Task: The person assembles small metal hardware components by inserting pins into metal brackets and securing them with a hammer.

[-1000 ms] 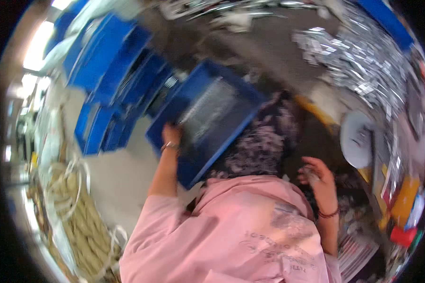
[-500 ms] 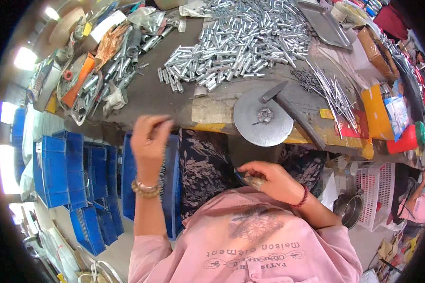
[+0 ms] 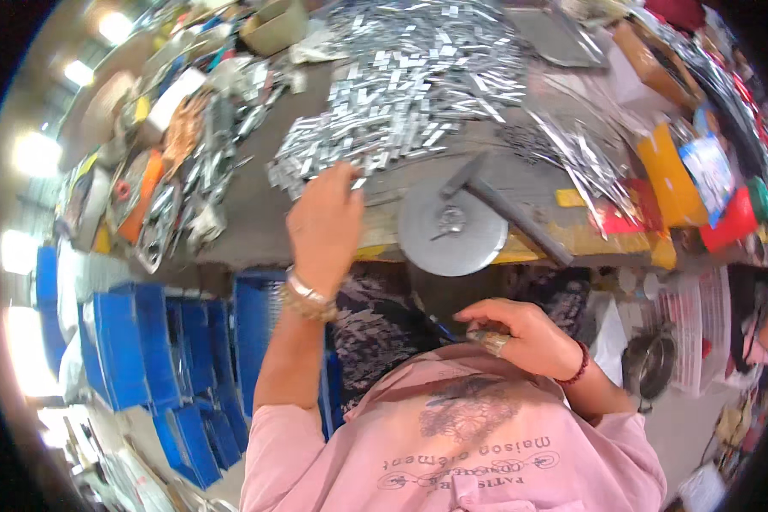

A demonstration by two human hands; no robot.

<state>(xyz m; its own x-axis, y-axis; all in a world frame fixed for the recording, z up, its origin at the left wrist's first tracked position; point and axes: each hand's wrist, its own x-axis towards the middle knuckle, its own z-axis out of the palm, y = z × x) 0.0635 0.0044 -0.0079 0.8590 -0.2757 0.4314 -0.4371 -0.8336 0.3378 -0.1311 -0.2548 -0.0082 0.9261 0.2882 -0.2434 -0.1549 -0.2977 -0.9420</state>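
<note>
My left hand point(image 3: 324, 222), smeared by motion, reaches over the bench's front edge. Its fingertips are at the near left edge of a large heap of short silvery metal tubes point(image 3: 401, 102); whether it grips one is unclear. Close to my body, my right hand point(image 3: 525, 337) is closed with curled fingers round something I cannot make out; a thin dark-blue tip point(image 3: 440, 328) shows beside it. Between and beyond the hands lies a round grey metal disc point(image 3: 427, 247) with a small lump at its centre. A hammer point(image 3: 520, 218) rests with its head at the disc and its handle slanting right.
Blue bins point(image 3: 128, 341) stand below the bench at left. Tools and metal parts clutter the bench's left side, near an orange piece point(image 3: 142, 194). Thin metal rods point(image 3: 584, 175), a metal tray point(image 3: 559, 38) and a red bottle point(image 3: 730, 224) are at right. A white basket point(image 3: 695, 333) stands below.
My left hand has moved from above the blue bin up and right to the heap's edge. My right hand stays near my body, still closed. The whole view has shifted slightly.
</note>
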